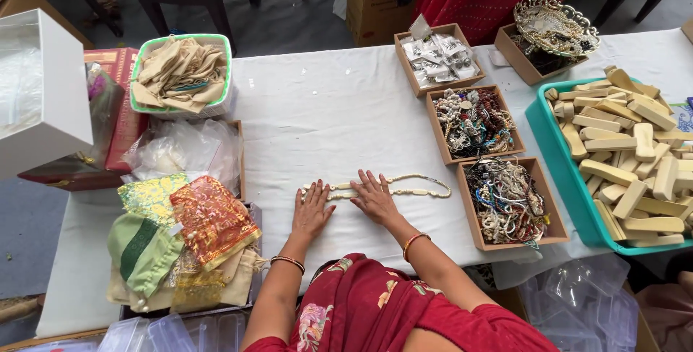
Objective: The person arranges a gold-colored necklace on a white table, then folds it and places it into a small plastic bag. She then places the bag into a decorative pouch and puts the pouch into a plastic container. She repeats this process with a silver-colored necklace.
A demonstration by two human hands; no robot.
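**Flat palms on a pale bead necklace**

Neither grip closes on anything: my left hand (312,211) and right hand (374,197) both lie open, fingers spread, pressed flat on the white-covered bench (317,117) at lower centre of the frame. Under and between my fingertips runs a cream bead necklace (404,184), laid in a long loop that stretches from my left hand rightward past my right hand. I pin it down; I do not pinch or lift it.

Right of the necklace stand three brown trays of jewellery (476,122), one behind another toward the upper right, and the nearest one sits just beside the loop's far end. Further right, a teal tray (552,157) holds pale wooden blocks. At lower left lie coloured fabric pouches (209,218), with a green-rimmed basket of beige cloth bags (182,72) above them.

As I judge it, the risk is in sliding my palms: dragging the strand could twist the loop or snag its right end against the nearest tray's edge, and a hard tug might snap the thread and scatter beads across the cloth.
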